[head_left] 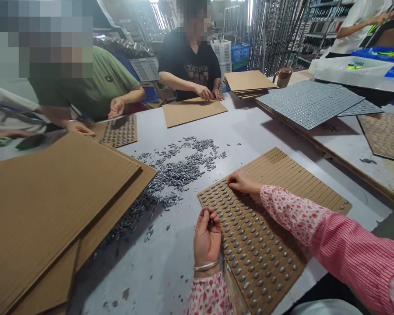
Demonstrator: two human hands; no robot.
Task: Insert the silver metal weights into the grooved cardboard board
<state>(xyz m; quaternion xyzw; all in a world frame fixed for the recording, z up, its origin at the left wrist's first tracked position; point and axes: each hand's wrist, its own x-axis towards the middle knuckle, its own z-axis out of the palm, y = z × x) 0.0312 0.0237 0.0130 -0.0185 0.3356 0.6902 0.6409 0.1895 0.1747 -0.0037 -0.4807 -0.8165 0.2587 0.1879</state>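
A ribbed cardboard sheet (302,179) lies in front of me, its near half set with rows of small grey oval metal pieces (249,253). My left hand (206,238) is curled at the sheet's left edge, with a few grey pieces cupped in its fingers. My right hand (243,181) pinches at the sheet's far left part, fingertips down on a row; what they hold is too small to see. A loose heap of the same grey pieces (177,173) is spread on the grey table (170,262) to the left.
A stack of plain cardboard sheets (52,205) lies at the near left. Across the table, two people handle cardboard sheets (192,110) and a partly filled sheet (120,130). Filled silver sheets (310,103) and more cardboard (249,81) lie at the far right.
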